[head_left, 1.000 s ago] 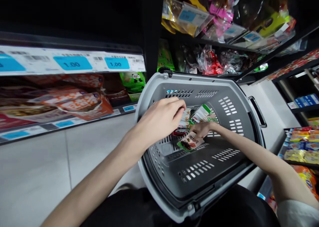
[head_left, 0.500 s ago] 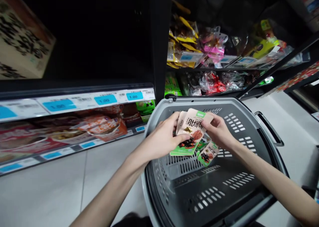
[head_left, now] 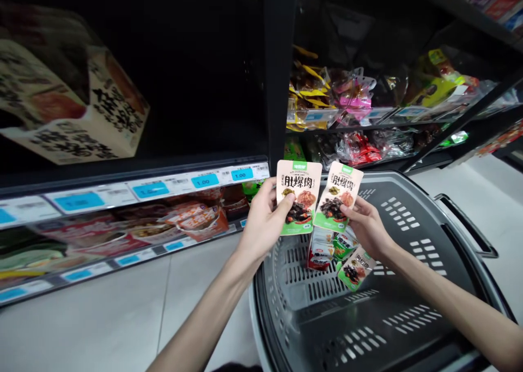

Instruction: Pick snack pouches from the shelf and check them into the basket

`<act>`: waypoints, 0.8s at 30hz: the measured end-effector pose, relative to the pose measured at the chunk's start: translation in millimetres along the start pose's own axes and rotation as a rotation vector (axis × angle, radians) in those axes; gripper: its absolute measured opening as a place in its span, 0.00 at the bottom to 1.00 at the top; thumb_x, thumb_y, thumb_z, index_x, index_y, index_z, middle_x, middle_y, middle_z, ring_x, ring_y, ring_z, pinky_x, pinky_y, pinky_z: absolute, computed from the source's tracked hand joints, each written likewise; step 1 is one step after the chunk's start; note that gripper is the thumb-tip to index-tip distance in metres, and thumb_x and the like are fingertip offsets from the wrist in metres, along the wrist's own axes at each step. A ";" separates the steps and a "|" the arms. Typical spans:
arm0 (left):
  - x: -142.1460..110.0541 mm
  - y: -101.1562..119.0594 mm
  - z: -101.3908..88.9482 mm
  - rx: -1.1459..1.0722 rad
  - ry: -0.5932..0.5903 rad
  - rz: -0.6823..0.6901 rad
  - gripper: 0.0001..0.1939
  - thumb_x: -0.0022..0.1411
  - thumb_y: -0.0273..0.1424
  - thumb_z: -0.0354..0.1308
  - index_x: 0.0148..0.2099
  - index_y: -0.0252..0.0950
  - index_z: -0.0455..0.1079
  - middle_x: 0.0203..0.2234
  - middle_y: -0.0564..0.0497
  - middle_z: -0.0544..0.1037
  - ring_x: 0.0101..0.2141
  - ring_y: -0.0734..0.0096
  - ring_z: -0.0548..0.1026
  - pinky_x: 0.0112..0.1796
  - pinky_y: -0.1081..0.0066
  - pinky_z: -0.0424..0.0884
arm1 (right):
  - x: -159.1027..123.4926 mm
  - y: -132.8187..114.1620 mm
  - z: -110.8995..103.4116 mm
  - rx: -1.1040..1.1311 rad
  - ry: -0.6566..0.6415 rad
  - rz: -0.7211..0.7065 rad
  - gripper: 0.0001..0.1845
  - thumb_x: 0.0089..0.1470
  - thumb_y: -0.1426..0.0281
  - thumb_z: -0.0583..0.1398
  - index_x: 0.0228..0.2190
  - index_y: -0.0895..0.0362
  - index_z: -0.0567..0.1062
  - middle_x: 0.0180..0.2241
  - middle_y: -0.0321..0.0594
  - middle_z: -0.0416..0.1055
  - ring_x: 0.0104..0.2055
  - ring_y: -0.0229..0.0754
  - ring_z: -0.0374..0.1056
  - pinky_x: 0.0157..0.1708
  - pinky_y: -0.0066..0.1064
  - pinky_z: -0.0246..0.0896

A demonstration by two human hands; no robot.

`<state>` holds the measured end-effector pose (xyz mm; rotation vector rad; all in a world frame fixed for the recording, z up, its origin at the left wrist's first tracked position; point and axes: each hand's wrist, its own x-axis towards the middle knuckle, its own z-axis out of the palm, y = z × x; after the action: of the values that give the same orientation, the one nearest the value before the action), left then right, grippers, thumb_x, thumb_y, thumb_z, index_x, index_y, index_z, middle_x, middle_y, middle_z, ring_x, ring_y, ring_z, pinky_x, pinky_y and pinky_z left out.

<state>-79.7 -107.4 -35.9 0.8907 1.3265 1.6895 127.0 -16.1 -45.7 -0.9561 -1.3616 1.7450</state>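
My left hand [head_left: 265, 219] pinches a beige and green snack packet [head_left: 300, 197], thumb across its front. A matching snack packet [head_left: 337, 195] is held upright beside it by my right hand [head_left: 370, 225]. Both packets face me, above a grey shopping basket [head_left: 327, 317]. On the basket's slotted floor lie another beige and green packet [head_left: 355, 268], some red and white packets [head_left: 322, 248] and a green and white packet [head_left: 344, 244], partly covered by the held ones.
To the left, a shelf edge carries price labels [head_left: 200, 181], with an open printed carton [head_left: 114, 105] above and bagged food [head_left: 200, 219] below. Hanging snack bags [head_left: 355, 97] fill racks behind the basket. A basket handle [head_left: 466, 225] sticks out at right over pale floor tiles [head_left: 118, 317].
Both hands rose from inside the basket with beige packets. Held overlapping half a second ago, the packets are now apart, one in each hand. The view has shifted, showing more of the carton.
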 end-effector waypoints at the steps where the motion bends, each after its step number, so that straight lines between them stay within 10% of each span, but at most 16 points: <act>1: -0.1 0.4 -0.2 -0.018 -0.003 -0.009 0.19 0.63 0.35 0.62 0.54 0.35 0.66 0.48 0.43 0.81 0.46 0.59 0.81 0.50 0.57 0.77 | 0.9 -1.2 -1.2 0.035 0.009 0.041 0.20 0.50 0.64 0.71 0.46 0.51 0.81 0.51 0.42 0.79 0.51 0.52 0.75 0.56 0.48 0.68; 24: -3.1 4.1 0.3 -0.011 -0.020 -0.027 0.16 0.63 0.34 0.62 0.51 0.36 0.67 0.47 0.44 0.81 0.45 0.60 0.80 0.46 0.62 0.74 | -0.9 -4.0 0.5 0.095 0.006 0.105 0.19 0.48 0.70 0.71 0.44 0.52 0.81 0.47 0.39 0.81 0.48 0.52 0.74 0.51 0.45 0.66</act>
<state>-78.7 -110.6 -32.0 0.8775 1.3089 1.6621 127.3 -16.3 -41.5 -0.9944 -1.2324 1.8664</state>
